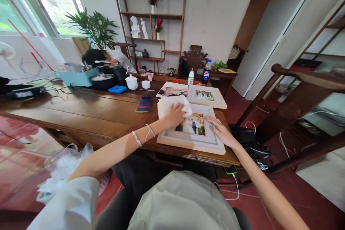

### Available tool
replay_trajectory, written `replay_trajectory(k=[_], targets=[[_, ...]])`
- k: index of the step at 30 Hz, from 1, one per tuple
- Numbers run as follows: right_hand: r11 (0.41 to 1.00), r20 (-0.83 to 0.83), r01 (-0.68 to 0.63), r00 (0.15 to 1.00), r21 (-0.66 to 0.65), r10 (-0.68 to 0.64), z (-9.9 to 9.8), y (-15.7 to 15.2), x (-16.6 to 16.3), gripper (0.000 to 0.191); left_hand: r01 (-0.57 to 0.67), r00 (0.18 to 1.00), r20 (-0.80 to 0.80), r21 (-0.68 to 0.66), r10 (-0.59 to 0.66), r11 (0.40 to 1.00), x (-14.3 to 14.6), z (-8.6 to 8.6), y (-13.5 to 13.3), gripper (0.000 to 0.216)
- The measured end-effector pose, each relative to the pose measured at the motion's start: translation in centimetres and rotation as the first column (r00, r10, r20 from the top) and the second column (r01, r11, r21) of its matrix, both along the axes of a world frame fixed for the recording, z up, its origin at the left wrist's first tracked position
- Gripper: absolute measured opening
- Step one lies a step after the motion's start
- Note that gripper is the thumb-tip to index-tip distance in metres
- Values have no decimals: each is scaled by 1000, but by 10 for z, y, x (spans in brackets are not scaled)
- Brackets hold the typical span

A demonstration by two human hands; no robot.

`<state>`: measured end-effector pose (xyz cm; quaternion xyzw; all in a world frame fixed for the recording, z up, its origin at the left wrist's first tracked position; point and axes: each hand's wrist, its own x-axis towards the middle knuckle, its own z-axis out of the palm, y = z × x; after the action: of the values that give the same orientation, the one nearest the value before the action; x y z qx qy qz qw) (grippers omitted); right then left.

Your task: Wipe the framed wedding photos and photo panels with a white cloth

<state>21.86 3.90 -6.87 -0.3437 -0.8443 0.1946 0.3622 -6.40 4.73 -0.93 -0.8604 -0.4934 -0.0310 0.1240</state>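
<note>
A picture frame [191,146] with a pale wooden edge and a photo in its middle lies flat at the table's near edge. My left hand [175,114] is closed on a white cloth [167,105], pressed over the frame's upper left part. On the frame's right side, my right hand [219,130] rests with its fingers stretched out, touching the surface near the photo. Behind it lies a second framed photo [220,101]. A loose photo print [168,88] is to the left of that one, partly covered by the cloth.
A phone [144,103] lies left of the frames on the wooden table [81,115]. Farther back stand a white lidded pot [132,82], a blue box [117,89], a small bottle [191,78] and a cola bottle [206,72]. Another person [118,59] leans at the far side. A wooden chair [285,111] stands right.
</note>
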Motion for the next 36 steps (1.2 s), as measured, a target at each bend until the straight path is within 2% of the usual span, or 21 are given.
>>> replay_trajectory(k=[3, 6, 9, 14, 17, 19, 21, 23, 27, 31, 33, 36], targets=[[1000, -1, 14, 1000, -2, -14, 2, -2, -2, 41, 12, 1000, -6, 10, -12, 1000, -7, 2, 31, 34], [1000, -4, 29, 1000, -4, -29, 2, -3, -2, 41, 101, 994, -28, -14, -101, 995, -3, 6, 33, 30], [1000, -12, 24, 1000, 7, -24, 0, -2, -2, 41, 194, 978, -61, -70, -198, 979, 10, 10, 5, 27], [1000, -26, 21, 999, 18, -21, -2, -1, -2, 41, 386, 917, -42, -160, -397, 909, 31, 26, -74, 25], [999, -21, 35, 999, 6, -35, -1, -1, -3, 41, 489, 871, 8, -115, -491, 865, 35, 32, -111, 28], [999, -20, 36, 999, 3, -36, 0, -2, -3, 41, 507, 861, 19, -81, -508, 858, 36, 31, -120, 29], [999, -20, 33, 999, 4, -33, 0, -2, -3, 41, 470, 882, 5, -75, -471, 879, 35, 26, -114, 29], [1000, -20, 27, 999, 8, -27, 0, -1, -3, 40, 392, 918, -33, -89, -396, 916, 33, 17, -97, 28], [1000, -22, 27, 999, 11, -27, -1, -1, -2, 40, 229, 969, -76, -75, -235, 970, 28, 1, -47, 30], [1000, -25, 25, 999, -1, -25, 0, -2, -3, 41, 140, 988, -59, 6, -140, 990, 27, -5, 0, 30], [1000, -25, 28, 999, -1, -28, 0, -2, -3, 42, 150, 987, -70, 36, -147, 988, 29, -4, 15, 30], [999, -20, 40, 999, -3, -40, 1, -2, -4, 43, 240, 965, -117, 23, -236, 971, 34, -1, 24, 28]])
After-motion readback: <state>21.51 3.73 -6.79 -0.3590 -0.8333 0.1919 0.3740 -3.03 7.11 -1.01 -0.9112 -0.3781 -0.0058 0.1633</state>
